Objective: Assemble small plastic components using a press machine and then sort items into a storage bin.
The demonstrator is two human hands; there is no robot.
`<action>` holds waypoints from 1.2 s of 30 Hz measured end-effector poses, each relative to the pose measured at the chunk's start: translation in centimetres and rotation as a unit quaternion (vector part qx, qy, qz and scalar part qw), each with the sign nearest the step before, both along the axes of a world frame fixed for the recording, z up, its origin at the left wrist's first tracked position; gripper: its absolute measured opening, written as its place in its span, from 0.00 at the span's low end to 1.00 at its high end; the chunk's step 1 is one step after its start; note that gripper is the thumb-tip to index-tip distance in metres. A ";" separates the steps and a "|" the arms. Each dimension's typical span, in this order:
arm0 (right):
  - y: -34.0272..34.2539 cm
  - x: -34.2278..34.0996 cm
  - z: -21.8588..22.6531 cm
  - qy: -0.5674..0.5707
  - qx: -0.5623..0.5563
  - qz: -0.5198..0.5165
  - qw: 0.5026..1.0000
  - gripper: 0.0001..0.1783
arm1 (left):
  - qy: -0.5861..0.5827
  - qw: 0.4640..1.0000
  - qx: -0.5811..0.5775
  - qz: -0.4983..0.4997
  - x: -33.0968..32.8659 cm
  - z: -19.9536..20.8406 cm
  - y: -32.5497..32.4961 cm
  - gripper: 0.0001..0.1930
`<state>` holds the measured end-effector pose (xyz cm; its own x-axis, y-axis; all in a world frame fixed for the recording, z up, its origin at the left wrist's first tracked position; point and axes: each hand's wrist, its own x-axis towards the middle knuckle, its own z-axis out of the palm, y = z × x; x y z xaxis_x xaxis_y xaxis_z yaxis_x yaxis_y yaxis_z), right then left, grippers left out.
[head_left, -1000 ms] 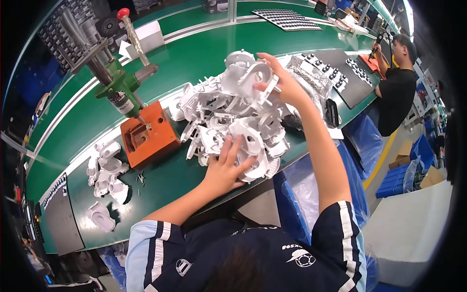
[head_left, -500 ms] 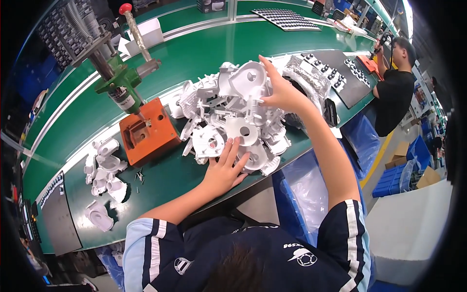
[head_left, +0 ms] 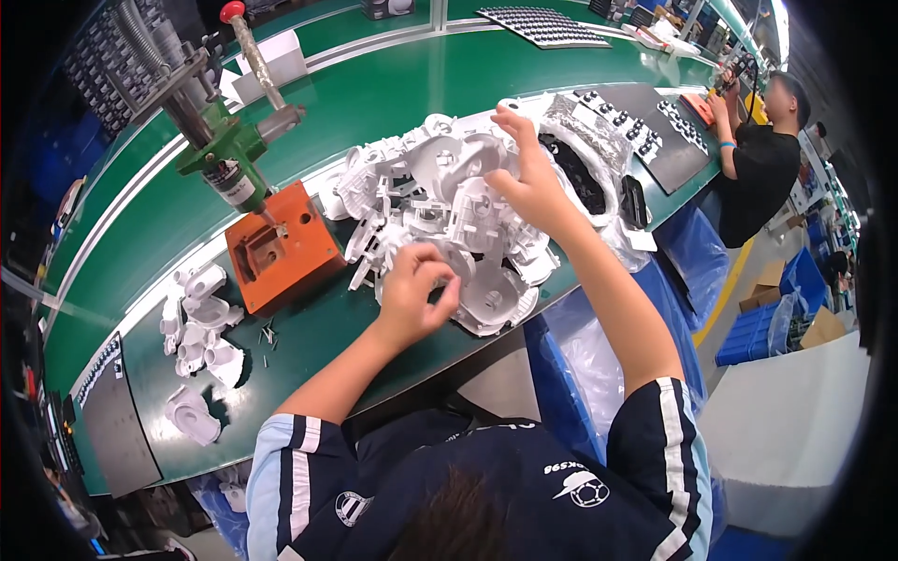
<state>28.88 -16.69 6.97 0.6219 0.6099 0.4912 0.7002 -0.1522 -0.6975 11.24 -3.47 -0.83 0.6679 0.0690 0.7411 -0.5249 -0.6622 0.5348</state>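
Note:
A heap of white plastic housings (head_left: 496, 290) lies on the green bench in front of me. Over its near left edge, my left hand (head_left: 416, 294) is raised with the fingers curled toward the thumb; a dark gap shows inside the curl and I see nothing held there. My right hand (head_left: 535, 182) reaches to the far right part of the heap, thumb and fingers spread apart. Its thumb is close to the white parts at the top; whether it touches them I cannot tell.
Left of the heap an orange fixture block (head_left: 285, 248) sits under a green press (head_left: 224, 154) with a red-knobbed lever. Several more white housings (head_left: 206, 313) and small screws (head_left: 268, 334) lie nearer left. A bag of black parts (head_left: 580, 173) stands right; a co-worker (head_left: 762, 168) is beyond.
My left hand has lifted off the heap and its fingers have curled. My right hand remains over the far side, still spread. The upper white parts have shifted and turned.

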 end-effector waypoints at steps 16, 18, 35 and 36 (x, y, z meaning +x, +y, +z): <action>-5.4 -12.5 -10.7 -0.150 -0.164 -0.153 0.963 0.56 | 0.130 0.978 0.118 0.117 4.4 2.6 3.2 0.32; -4.6 -12.6 -11.5 -0.142 -0.148 -0.162 0.965 0.56 | 0.055 0.987 0.083 0.123 3.9 2.5 3.2 0.32; -21.0 -13.4 -18.4 -0.087 -0.088 -0.453 0.883 0.32 | 0.085 0.975 -0.057 -0.198 -5.4 2.2 -2.3 0.13; -25.8 -14.1 -19.4 -0.100 -0.166 -0.553 0.811 0.34 | 0.135 0.955 -0.109 -0.241 -6.2 2.0 -2.9 0.10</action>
